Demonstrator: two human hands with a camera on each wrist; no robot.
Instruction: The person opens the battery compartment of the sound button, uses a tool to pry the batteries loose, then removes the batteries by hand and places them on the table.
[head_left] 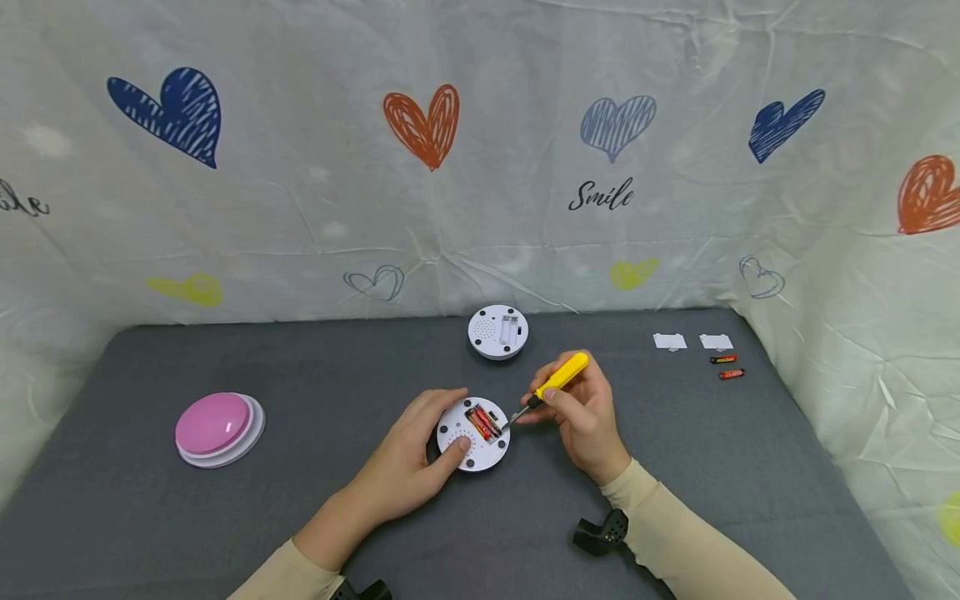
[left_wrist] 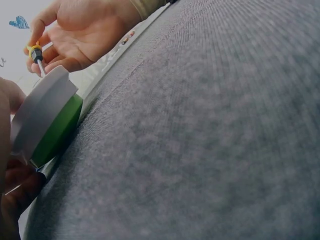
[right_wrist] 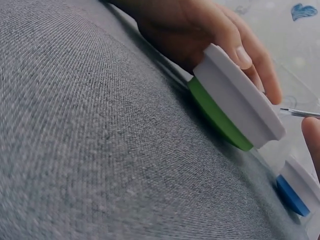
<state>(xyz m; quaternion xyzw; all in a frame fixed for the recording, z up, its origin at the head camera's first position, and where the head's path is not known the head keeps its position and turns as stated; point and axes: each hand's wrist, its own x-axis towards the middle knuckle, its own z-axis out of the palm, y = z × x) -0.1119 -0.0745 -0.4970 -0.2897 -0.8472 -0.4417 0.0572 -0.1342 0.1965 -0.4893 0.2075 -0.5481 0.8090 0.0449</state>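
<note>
A round push button (head_left: 487, 460) lies with its white underside up, its green dome (right_wrist: 220, 117) facing the table in the right wrist view. Two red batteries (head_left: 482, 423) sit side by side in its uncovered battery compartment. My left hand (head_left: 408, 454) grips the button by its left side, thumb on the white underside and fingers around the far rim. In my right hand (head_left: 588, 421) a screwdriver (head_left: 564, 373) with a yellow handle is pinched between thumb and fingers. Its metal tip points down-left, right at the compartment's edge beside the batteries.
Behind stands another upturned button (head_left: 487, 320) with a bare battery compartment; its dome (right_wrist: 291, 195) is blue. A pink button (head_left: 213, 423) rests dome-up at left. At back right lie two white battery covers (head_left: 670, 342) and two loose batteries (head_left: 732, 374). A printed cloth backs the table.
</note>
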